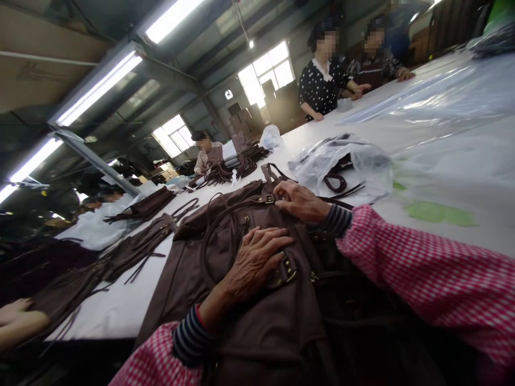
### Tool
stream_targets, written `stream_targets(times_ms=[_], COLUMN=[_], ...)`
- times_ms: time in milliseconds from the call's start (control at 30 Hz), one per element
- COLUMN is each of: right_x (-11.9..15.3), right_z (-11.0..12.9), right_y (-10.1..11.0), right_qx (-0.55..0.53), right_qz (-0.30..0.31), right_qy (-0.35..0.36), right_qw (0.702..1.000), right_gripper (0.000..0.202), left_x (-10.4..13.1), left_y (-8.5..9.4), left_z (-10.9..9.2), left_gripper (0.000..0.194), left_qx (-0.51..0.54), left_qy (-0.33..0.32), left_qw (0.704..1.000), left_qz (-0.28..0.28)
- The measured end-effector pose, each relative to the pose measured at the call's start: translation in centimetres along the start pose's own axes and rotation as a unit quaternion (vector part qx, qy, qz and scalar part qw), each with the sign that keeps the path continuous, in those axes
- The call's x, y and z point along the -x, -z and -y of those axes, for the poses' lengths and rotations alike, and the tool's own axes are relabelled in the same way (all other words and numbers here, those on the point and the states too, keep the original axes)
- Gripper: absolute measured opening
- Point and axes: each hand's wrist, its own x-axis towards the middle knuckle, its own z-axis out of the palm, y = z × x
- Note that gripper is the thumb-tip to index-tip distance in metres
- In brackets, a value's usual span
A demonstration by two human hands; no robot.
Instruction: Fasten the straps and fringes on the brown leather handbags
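Here is the dark brown, leather-like bag (pixel 249 327), lying right in front of the person, on the long white table (pixel 148 289). The left hand (pixel 255 262) is open and spread, palm down on the bag's front, its fingers just beside the lower brass-coloured buckle (pixel 288 271). And up at the bag's far edge, the right hand (pixel 301 202) has its fingers bent at the upper brass-coloured buckle (pixel 266 199); whether they actually pinch anything, I can't tell.

The long, rounded brown handle (pixel 204 257) loops over the bag's left side, so handling it neatly means keeping that loop untwisted. A broad, light palm should steady the soft material without creasing it, while small fingertip movements look best around the upper buckle. Care near the metal, too: pressing it down could mark the surface.

Beyond the bag, to its right, sits a clear plastic wrapping (pixel 374 169) with brown straps inside; straight beyond it, a pile of brown strapped goods (pixel 241 166). Across the table from the bag, a person in a polka-dot top (pixel 317 88) stands.
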Motion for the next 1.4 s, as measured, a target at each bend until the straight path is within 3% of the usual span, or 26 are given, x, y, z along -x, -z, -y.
stream_targets(times_ms=[100,200,333,400,467,600,733,867,1000,1167,1333,1400], right_x=[6.2,11.9,15.7,16.2,16.5,16.9,16.8,16.6,16.7,16.5,15.5,15.2], right_z=[2.0,3.5,4.6,4.9,5.1,5.3,5.4,5.6,5.8,6.3,7.0,7.0], right_y=[2.7,4.6,5.5,5.1,4.3,2.3,1.4,1.3,0.9,1.2,3.0,3.5], right_qx=[-0.072,-0.135,-0.183,-0.182,-0.166,-0.156,-0.203,-0.210,-0.182,-0.182,-0.242,-0.268], right_qz=[0.055,0.151,0.184,0.181,0.159,0.068,0.030,0.015,0.018,0.022,0.092,0.123], right_qy=[0.024,-0.020,-0.019,-0.005,0.002,0.020,0.051,0.074,0.051,0.031,-0.018,-0.033], right_qw=[0.996,0.979,0.965,0.967,0.973,0.985,0.977,0.975,0.982,0.983,0.966,0.955], right_gripper=[0.011,0.022,0.014,0.007,0.013,0.013,0.012,0.015,0.015,0.010,0.005,0.007], left_x=[0.0,0.1,-0.1,-0.2,0.1,2.0,5.0,7.1,8.1,8.5,7.9,7.7], left_y=[0.3,0.4,0.7,1.0,1.6,2.8,3.2,2.4,0.2,-2.2,-1.1,-0.2], left_z=[-0.3,-0.6,-0.6,-0.8,-1.4,-4.0,-6.7,-7.9,-8.7,-9.5,-9.4,-9.3], left_gripper=[0.036,0.036,0.034,0.034,0.033,0.037,0.057,0.045,0.046,0.052,0.017,0.016], left_qx=[0.021,0.037,0.058,0.081,0.102,0.107,0.062,-0.023,-0.150,-0.241,-0.206,-0.158], left_qy=[0.001,0.002,0.011,0.016,0.022,0.036,0.018,-0.036,-0.066,-0.016,-0.120,-0.134], left_qw=[1.000,0.999,0.998,0.997,0.995,0.994,0.998,0.998,0.982,0.956,0.959,0.967], left_qz=[-0.006,-0.007,-0.006,-0.004,-0.004,-0.008,-0.028,-0.050,-0.092,-0.165,-0.150,-0.148])
